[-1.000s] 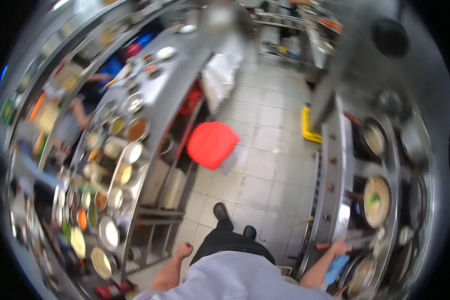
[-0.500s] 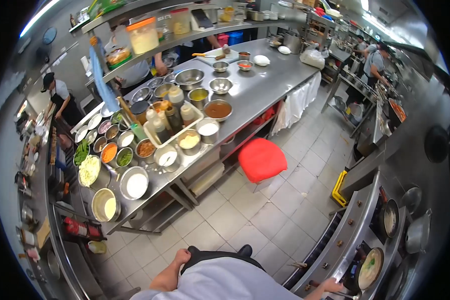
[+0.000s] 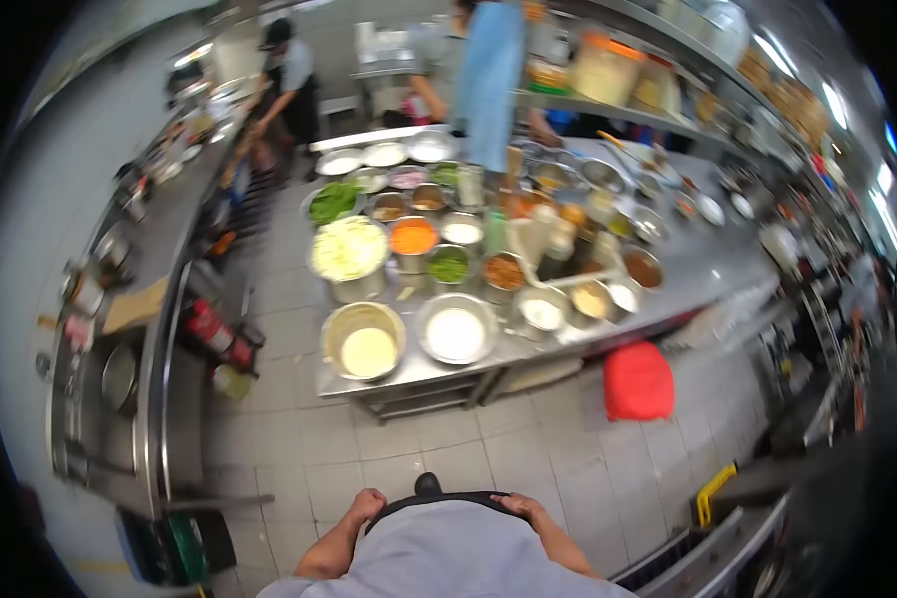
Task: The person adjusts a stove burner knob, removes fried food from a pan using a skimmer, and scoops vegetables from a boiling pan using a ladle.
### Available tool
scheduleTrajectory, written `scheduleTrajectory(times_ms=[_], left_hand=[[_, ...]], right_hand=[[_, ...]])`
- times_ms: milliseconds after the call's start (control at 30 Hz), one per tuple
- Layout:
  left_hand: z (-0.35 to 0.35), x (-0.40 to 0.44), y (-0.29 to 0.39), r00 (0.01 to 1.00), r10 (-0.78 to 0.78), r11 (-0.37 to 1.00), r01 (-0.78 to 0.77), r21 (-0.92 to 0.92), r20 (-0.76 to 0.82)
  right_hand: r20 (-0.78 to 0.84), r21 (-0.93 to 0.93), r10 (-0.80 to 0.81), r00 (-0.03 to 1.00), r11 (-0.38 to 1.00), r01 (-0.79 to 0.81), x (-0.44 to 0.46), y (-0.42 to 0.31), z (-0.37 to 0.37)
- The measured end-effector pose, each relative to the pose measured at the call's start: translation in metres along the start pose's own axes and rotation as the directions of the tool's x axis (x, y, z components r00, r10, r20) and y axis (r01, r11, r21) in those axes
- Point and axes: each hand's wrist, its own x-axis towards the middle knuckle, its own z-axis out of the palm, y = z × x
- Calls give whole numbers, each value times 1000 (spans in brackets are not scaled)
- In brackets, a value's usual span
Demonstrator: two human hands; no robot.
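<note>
My left hand (image 3: 370,503) is beside my left hip with its fingers curled in, at the edge of my black apron (image 3: 439,498). What it holds, if anything, is hidden. My right hand (image 3: 516,504) lies against the apron on the other side, its fingers stretched out toward the middle. Ahead, on the steel counter (image 3: 434,377), are a pot of pale yellow liquid (image 3: 369,351), a bowl of white stuff (image 3: 456,332) and a pot heaped with shredded pale vegetable (image 3: 349,247).
A red-covered stool (image 3: 638,382) stands at the counter's right front. Another steel counter (image 3: 154,299) runs along the left, with a person (image 3: 291,85) working farther back. A yellow frame (image 3: 713,491) and stove edge (image 3: 708,553) are at lower right. Tiled floor (image 3: 409,447) lies between.
My view has swung left, bringing the counter in front of me. My right hand has left the stove side, where a pan was cooking, and come to my apron. My left hand stays at my hip.
</note>
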Motion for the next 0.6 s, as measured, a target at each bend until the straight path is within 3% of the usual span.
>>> scheduleTrajectory(times_ms=[67,100,167,267,333,433,467,500,567,600], left_hand=[[-14,-21,-26,990,-139,939,141,-315,29],[-21,-33,-35,987,-162,924,152,-351,1],[-28,-67,-43,960,-279,766,222,-603,0],[-27,-106,-54,907,-418,643,254,-722,-53],[-17,-125,-69,869,-490,564,254,-786,-71],[5,-133,-84,875,-460,571,163,-804,-150],[12,-132,-89,900,-398,653,142,-744,-179],[21,-131,-99,922,-333,729,117,-674,-199],[66,-99,-159,928,-339,671,124,-731,-153],[70,-88,-178,935,-337,609,124,-783,-114]], right_hand=[[86,-412,-38,996,908,70,7,-55,-10],[105,-454,-47,993,886,90,-1,-84,-11],[274,-292,204,940,949,-121,-37,-145,-17],[329,-469,81,941,879,88,-19,-203,-7],[353,-618,80,932,768,168,-5,-249,7],[383,-812,93,919,508,287,-19,-321,33],[398,-853,75,914,395,340,-1,-333,47],[454,-848,24,891,318,423,-23,-356,54],[531,-828,-277,801,33,560,13,-361,78],[530,-826,-278,801,46,562,13,-369,87]])
